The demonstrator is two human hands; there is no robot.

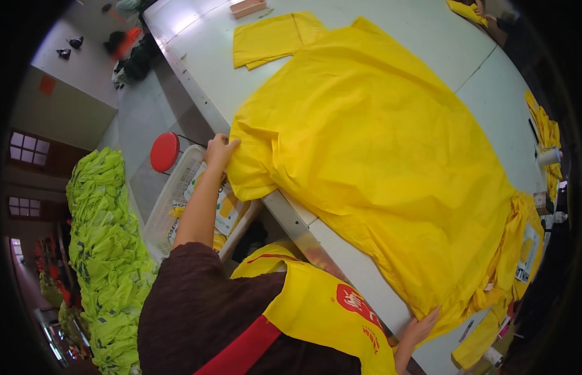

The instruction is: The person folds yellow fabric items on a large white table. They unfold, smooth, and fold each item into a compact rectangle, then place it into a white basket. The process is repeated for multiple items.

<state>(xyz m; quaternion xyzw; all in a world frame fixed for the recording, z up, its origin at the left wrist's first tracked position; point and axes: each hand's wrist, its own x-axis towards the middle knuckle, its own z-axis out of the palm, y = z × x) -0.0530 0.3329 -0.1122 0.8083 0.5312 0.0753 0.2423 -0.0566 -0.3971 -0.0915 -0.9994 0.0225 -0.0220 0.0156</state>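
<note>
A large yellow garment (366, 125) of thin, smooth fabric lies spread and wrinkled over the white table. My left hand (221, 152) pinches its left edge, where the cloth bunches over the table's metal rim. Lower right, my right hand (419, 326) is closed at the garment's near edge, its fingertips against the cloth. Between the hands the near edge runs slack along the table. A folded yellow piece (272, 40), perhaps a sleeve, lies at the far left end and meets the garment; whether they are joined I cannot tell.
Beside the table stand a white plastic basket (169, 190) with printed packages and a red round stool (165, 152). Bright green bundles (103, 250) are heaped at left. Rumpled yellow cloth (519, 219), a thread cone (549, 157) and a pen (466, 331) lie at right. Another person's hand (480, 9) shows far right.
</note>
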